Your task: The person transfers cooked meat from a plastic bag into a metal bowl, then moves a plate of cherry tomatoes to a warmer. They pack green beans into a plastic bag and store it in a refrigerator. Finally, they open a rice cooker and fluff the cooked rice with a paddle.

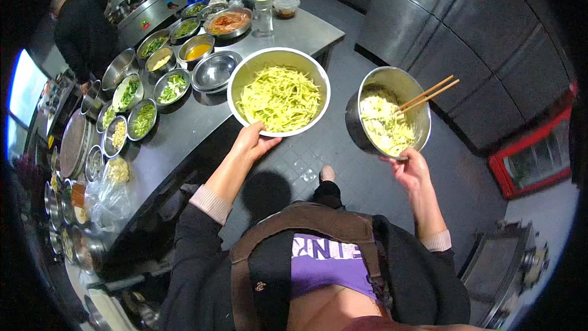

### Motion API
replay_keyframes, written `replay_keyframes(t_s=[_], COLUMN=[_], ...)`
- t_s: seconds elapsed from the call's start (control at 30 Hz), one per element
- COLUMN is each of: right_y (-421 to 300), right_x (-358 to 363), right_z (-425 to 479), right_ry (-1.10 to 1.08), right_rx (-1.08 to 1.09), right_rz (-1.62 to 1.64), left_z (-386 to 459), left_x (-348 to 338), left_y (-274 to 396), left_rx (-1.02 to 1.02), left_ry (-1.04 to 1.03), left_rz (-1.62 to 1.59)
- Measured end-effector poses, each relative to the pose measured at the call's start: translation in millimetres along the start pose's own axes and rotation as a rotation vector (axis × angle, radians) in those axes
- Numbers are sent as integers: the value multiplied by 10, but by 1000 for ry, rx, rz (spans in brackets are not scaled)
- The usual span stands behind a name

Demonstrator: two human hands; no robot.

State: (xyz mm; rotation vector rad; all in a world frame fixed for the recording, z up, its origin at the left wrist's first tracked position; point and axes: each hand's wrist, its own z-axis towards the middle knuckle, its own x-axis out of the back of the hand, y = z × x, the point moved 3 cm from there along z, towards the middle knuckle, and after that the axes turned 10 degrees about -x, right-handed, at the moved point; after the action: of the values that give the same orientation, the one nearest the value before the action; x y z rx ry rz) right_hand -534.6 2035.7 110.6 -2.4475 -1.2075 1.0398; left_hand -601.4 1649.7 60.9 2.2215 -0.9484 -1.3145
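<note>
My left hand (252,143) grips the near rim of a metal bowl (324,96) with its thumb inside. Pale green shredded vegetable (281,97) fills much of this bowl. To the right, my right hand (410,168) holds a deep metal pot (421,99) by its near rim. Pale shredded food (383,126) lies in the pot, and a pair of wooden chopsticks (432,94) leans in it, sticking out past the right rim. The two vessels are apart, both held up above the floor. The left one is near the table's edge.
A metal table (305,27) on the left bears several bowls of chopped food, stacked empty bowls (216,71), a clear jar (264,16) and a plastic bag (108,202). Another person (85,32) stands beyond it. Steel cabinets (441,23) and a red-framed glass-fronted case (535,151) stand on the right.
</note>
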Motion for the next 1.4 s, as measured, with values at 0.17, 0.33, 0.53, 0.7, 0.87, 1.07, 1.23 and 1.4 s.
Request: replay_keyframes(t_s=[0.17, 0.33, 0.53, 0.7, 0.87, 1.07, 1.23, 1.4], right_y=[-811, -1180, -1014, -889, -1532, -2220, 550, 2120], right_x=[-513, -1416, -2156, -2354, -2077, -979, -1212, -1826], right_z=[743, 1515, 2750, 3253, 3003, 3753, 2192, 302], right_ry=[-137, -212, -282, -86, -426, -983, -516, -1001], right_rx=[69, -107, -329, -367, -391, -526, -851, -1100], right_rz=[-203, -276, -428, -438, -570, -693, -892, -1330], left_z=[978, 2013, 2026, 248, -1760, -3611, -4086, -4276], left_x=[-350, -575, -938, -382, 1110, 1312, 1250, 1327], left_y=[-280, -555, -749, -906, -2551, -4009, -4369, -4493], left_rx=[-40, -28, -254, -255, -376, -392, -638, -1042], left_ry=[21, 166, 185, 105, 823, 2008, 1934, 1512], left_rz=[-101, -205, -398, 134, -251, -469, -941, -1154])
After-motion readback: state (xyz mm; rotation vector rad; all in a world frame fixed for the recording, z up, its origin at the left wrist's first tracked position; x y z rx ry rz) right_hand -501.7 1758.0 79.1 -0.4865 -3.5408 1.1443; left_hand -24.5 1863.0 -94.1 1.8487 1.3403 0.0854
